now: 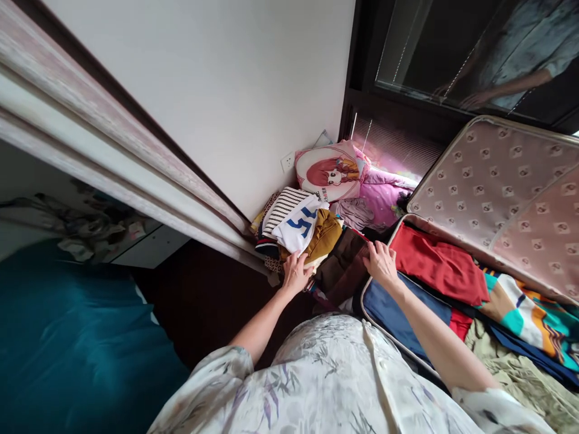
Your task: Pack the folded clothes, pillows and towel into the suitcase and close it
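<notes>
My left hand (pixel 296 274) rests with fingers apart at the near edge of a pile of folded clothes, by a mustard-yellow garment (pixel 324 234) and a white garment with blue print (pixel 298 223). Above these lies a black-and-white striped garment (pixel 286 208). My right hand (pixel 382 263), its fingers spread and slightly bent, touches the right edge of a dark brown folded garment (pixel 341 265), next to the suitcase rim. The brown garment lies flat between my two hands. The fingertips of both hands are partly hidden against the cloth.
An open suitcase (pixel 368 301) on the right holds a red garment (pixel 441 265), a blue garment (pixel 402 310) and a multicoloured one (pixel 520 307). A pink cartoon cushion (pixel 332 172) leans at the wall (pixel 235 90). A teal-covered bed (pixel 81 337) stands left.
</notes>
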